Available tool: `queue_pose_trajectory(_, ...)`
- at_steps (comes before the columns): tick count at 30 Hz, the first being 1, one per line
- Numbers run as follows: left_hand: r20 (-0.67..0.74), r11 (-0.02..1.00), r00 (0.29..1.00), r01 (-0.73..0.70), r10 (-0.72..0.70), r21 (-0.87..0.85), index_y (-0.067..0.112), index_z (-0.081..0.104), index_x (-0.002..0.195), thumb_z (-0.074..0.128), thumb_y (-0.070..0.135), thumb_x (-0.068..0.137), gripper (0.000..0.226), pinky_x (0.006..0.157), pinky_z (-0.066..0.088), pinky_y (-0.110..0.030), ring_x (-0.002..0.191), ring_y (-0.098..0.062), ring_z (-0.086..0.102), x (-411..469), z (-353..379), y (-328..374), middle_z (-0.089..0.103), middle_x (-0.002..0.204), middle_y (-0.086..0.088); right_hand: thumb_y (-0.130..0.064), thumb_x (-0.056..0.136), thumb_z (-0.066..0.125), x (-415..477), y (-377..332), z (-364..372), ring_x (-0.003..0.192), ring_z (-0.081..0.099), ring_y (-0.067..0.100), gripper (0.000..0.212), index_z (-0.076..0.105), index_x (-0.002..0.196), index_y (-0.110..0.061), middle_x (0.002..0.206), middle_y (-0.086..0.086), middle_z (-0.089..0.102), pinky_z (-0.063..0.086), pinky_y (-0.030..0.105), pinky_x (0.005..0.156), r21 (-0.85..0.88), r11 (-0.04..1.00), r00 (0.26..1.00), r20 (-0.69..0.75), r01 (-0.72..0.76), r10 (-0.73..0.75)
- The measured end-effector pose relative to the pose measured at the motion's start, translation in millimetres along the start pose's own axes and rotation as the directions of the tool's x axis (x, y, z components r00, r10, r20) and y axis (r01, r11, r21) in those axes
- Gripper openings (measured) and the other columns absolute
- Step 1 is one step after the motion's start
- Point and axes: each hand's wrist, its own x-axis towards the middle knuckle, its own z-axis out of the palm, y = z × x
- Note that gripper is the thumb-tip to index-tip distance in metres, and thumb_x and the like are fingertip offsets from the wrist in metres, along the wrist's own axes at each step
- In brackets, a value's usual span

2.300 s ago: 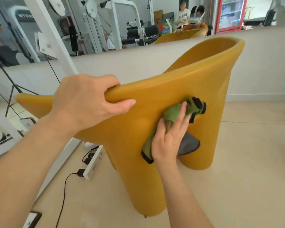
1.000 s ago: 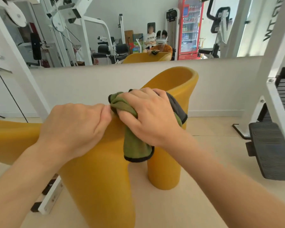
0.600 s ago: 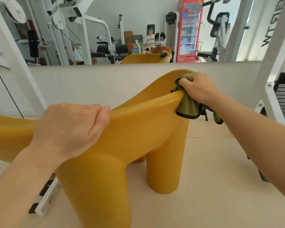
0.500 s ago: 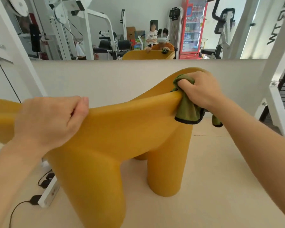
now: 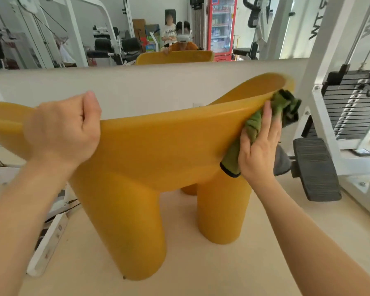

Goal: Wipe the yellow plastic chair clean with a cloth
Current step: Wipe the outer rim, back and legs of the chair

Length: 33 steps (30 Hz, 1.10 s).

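The left hand grips the top rim of the yellow plastic chair, its fingers curled over the edge. The chair stands on the pale floor just in front of a low white wall. The right hand lies flat, with straight, close-set fingers pressing the green cloth against the chair's outer side, under the rim at its right end. A weight stack stands to the right. Beyond, a mirror reflects a red fridge.
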Motion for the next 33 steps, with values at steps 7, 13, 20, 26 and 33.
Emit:
queue_pose_trajectory(7,-0.007,0.954,0.981,-0.189,0.196,0.234,0.018,0.034,0.062,0.026,0.039,0.102,0.046,0.050,0.014,-0.021,0.041,-0.013,0.016,-22.8,17.2,109.7,0.024,0.047,0.006,-0.030,0.106,0.031,-111.4,81.3,32.2,0.148,0.013,0.030,0.057,0.004,0.155,-0.026,0.163,0.009,0.009,0.017,0.039,0.117,0.017,0.649,0.590,0.435,-0.761,0.680)
queue_pose_trajectory(13,0.023,0.901,0.952,-0.295,0.304,0.319,0.014,0.034,0.070,0.028,0.041,0.102,0.042,0.051,0.009,-0.021,0.041,-0.012,0.012,-30.0,34.5,156.1,0.035,0.053,-0.004,-0.029,0.105,0.033,-100.5,52.4,15.3,0.122,0.049,0.027,0.042,0.045,0.142,-0.016,0.138,0.007,0.051,0.041,0.037,0.102,0.267,0.318,0.406,0.422,-0.910,0.810)
queue_pose_trajectory(20,-0.040,0.875,0.936,-0.311,0.350,0.372,0.016,0.035,0.073,0.033,0.039,0.101,0.037,0.048,0.007,-0.021,0.040,-0.016,0.014,-32.8,48.9,189.8,0.035,0.056,-0.004,-0.034,0.104,0.035,-130.5,-20.4,1.2,0.102,0.060,0.017,0.047,0.028,0.151,-0.033,0.116,-0.006,0.059,0.046,0.032,0.091,0.341,0.589,0.672,0.499,-0.733,0.548)
queue_pose_trajectory(26,-0.045,0.838,0.911,-0.357,0.410,0.412,0.018,0.035,0.069,0.048,0.034,0.097,0.034,0.051,-0.001,-0.020,0.041,-0.018,0.024,-33.8,52.4,197.4,0.033,0.052,-0.001,-0.032,0.106,0.031,-215.7,0.5,7.4,0.148,0.016,0.015,0.049,0.021,0.153,-0.027,0.160,-0.005,0.023,0.013,0.033,0.121,0.162,0.485,0.481,0.581,-0.859,0.657)
queue_pose_trajectory(33,-0.075,0.693,0.689,-0.720,0.721,0.046,0.007,0.070,0.089,0.044,0.001,0.091,0.026,0.069,0.043,-0.038,0.080,-0.031,0.061,-62.2,30.3,164.5,0.067,0.091,-0.013,-0.027,0.105,0.035,-219.1,-13.2,-29.3,0.108,0.056,0.029,0.029,0.060,0.118,-0.018,0.111,0.013,0.060,0.044,0.041,0.096,-0.014,0.400,0.308,0.614,-0.917,0.727)
